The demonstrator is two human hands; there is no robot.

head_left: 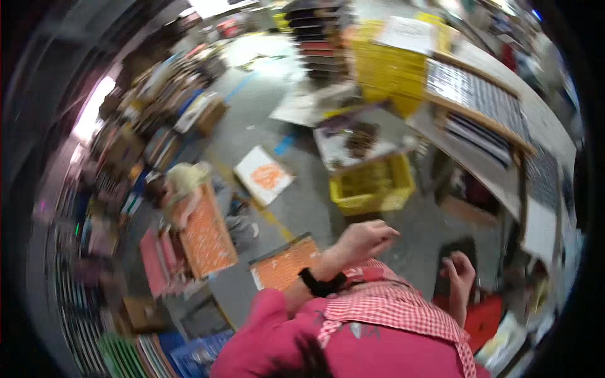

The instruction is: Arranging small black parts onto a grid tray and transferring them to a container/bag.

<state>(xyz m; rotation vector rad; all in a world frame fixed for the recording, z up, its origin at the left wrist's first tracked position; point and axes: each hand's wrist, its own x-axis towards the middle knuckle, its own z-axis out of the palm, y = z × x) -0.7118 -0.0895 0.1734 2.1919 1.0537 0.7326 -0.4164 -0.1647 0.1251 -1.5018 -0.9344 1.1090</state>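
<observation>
My left hand (370,242), with a black band (321,283) round its wrist, is raised in front of my red-checked apron (384,307). Its fingers are curled in, and I see nothing in them. Lower on the right, my right hand (460,268) hangs by my side, its fingers loosely bent and apart, holding nothing visible. Just beyond the left hand stands a yellow crate (372,203). A pale board (329,140) lies across the crate with a brown clump (361,140) on it. Motion blurs the whole view.
Orange-and-white panels (287,263) lie on the floor to my left. Another person (189,179) bends over a long orange panel (208,233). A workbench (488,167) with a framed rack stands right. Stacked yellow crates (387,66) are at the back, cartons (205,115) at far left.
</observation>
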